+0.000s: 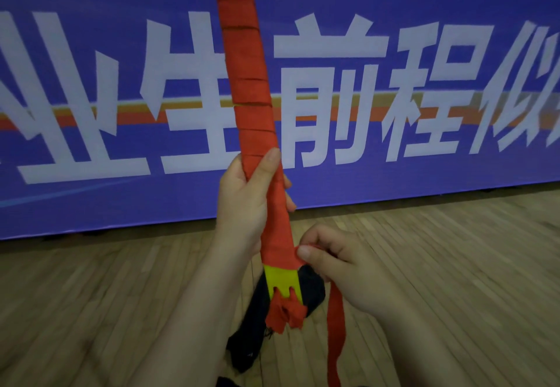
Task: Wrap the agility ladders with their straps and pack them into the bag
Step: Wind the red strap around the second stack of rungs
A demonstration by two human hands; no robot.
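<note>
Your left grip is wrapped round the long yellow ladder bundle wound in red webbing strap, standing it upright, probably to keep the winding taut. Your right grip pinches the strap at the lowest turn, and the loose red tail hangs toward the wooden floor. The dark fabric bag lies below. The blue banner reads "业生前程似", cut off at both edges.
</note>
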